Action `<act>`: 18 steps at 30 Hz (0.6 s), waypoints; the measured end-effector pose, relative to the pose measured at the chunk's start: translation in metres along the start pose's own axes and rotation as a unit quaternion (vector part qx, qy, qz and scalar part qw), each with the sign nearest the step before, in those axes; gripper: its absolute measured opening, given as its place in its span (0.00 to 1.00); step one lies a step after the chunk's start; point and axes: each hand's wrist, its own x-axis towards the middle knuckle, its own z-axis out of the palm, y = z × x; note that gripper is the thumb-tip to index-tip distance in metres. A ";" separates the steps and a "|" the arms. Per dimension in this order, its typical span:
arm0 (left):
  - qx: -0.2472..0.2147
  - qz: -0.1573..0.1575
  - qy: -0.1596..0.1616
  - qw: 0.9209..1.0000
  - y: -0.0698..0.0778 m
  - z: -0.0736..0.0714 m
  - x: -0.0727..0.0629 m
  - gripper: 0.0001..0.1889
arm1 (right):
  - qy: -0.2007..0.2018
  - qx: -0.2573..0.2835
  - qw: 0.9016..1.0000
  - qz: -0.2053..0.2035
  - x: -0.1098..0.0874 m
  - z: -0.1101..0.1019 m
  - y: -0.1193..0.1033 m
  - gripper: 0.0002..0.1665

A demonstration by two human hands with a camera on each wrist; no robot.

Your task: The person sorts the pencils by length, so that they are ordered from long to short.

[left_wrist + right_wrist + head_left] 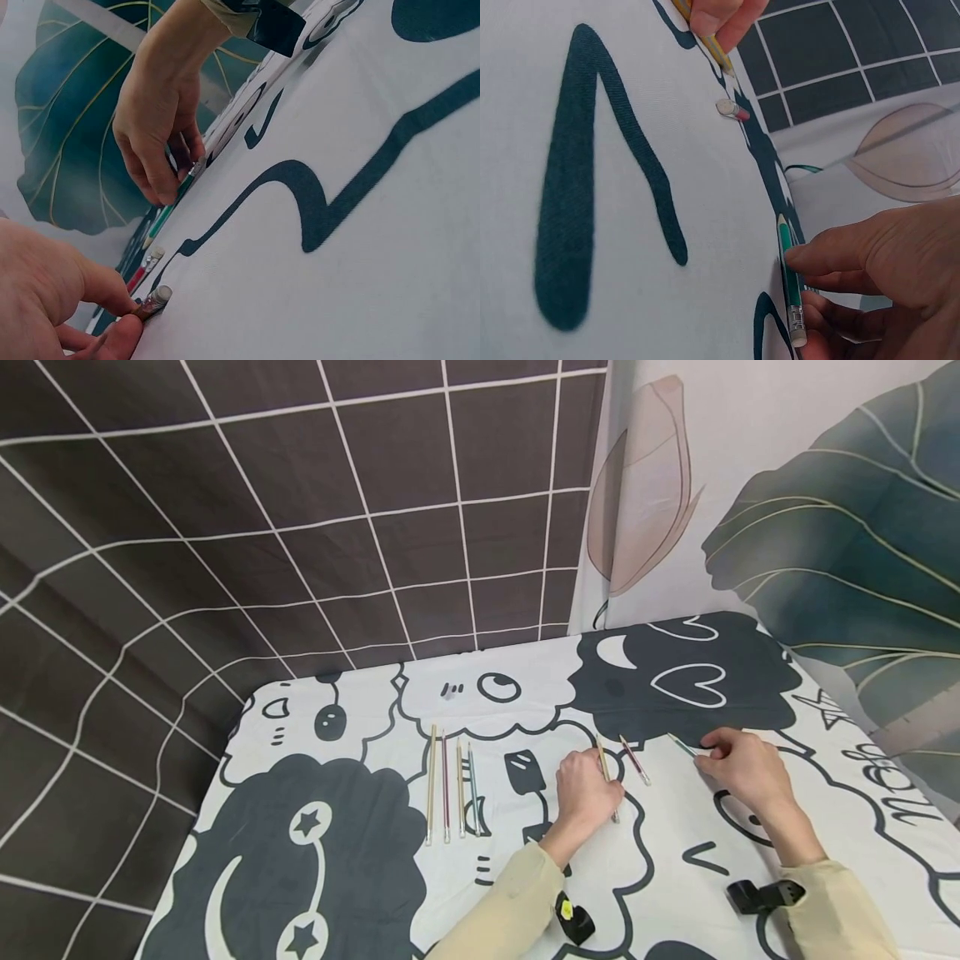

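Observation:
My left hand (pixel 587 787) grips a yellow pencil (pixel 603 758) around its middle, with the point away from me and the eraser end (pixel 158 295) sticking out between thumb and fingers in the left wrist view. Over to the right, my right hand (pixel 746 770) pinches a green pencil (pixel 788 281) from the side, thumb against its barrel. Its sharpened tip points to the far left, and a white eraser caps the near end. Between the two hands a red pencil (pixel 634 760) lies on the cloth, untouched.
Several more pencils lie side by side left of my left hand: a long yellow one (pixel 431 785), a red one (pixel 446 787), a shorter yellow one (pixel 461 787) and a blue-green one (pixel 473 789). A black-and-white patterned cloth (pixel 525 710) covers the table. Dark gridded fabric (pixel 405 460) hangs behind.

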 end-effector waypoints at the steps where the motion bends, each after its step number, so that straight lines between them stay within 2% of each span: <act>1: 0.002 -0.001 0.001 1.000 0.000 0.000 0.000 0.13 | 0.000 -0.002 1.000 -0.001 0.000 0.000 -0.001 0.15; 10: 0.038 -0.013 0.009 0.999 0.002 0.001 0.002 0.12 | -0.005 -0.011 1.000 -0.011 0.000 0.003 -0.005 0.10; 14: 0.079 -0.018 0.011 0.997 0.006 0.004 0.003 0.09 | -0.009 -0.016 1.000 -0.009 0.000 0.003 -0.005 0.09; 18: 0.113 -0.024 0.016 0.993 0.010 0.007 0.004 0.12 | -0.011 -0.018 1.000 -0.006 0.000 0.003 -0.005 0.09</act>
